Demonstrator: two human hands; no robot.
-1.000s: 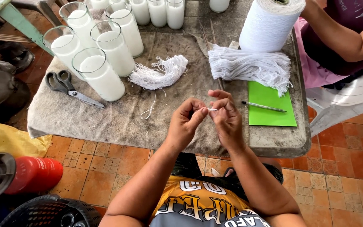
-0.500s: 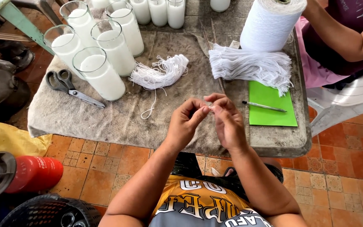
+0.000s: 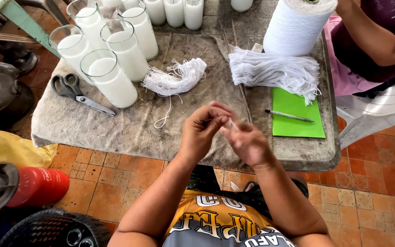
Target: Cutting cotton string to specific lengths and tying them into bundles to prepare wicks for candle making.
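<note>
My left hand (image 3: pixel 200 132) and my right hand (image 3: pixel 247 142) meet above the near edge of the table (image 3: pixel 115 130). Their fingertips pinch a short piece of white string (image 3: pixel 231 122), which is mostly hidden by the fingers. The right hand is blurred. A small bundle of cut white strings (image 3: pixel 174 77) lies just beyond my hands, with one loose strand trailing toward me. A larger bundle of strings (image 3: pixel 275 71) rests to the right of it, below a big spool of white string (image 3: pixel 296 25).
Several tall glass candles (image 3: pixel 110 82) stand at the back left, with scissors (image 3: pixel 76 93) beside them. A green card (image 3: pixel 296 116) with a pen (image 3: pixel 289 115) lies at the right. Another person (image 3: pixel 376 36) sits on a white chair (image 3: pixel 380 110). A red cylinder (image 3: pixel 33 185) and a black basket (image 3: pixel 46 231) are on the floor.
My right hand has dropped slightly toward me and rolled, its fingers now working under the left fingertips. The string end that showed between the hands is now nearly hidden.
</note>
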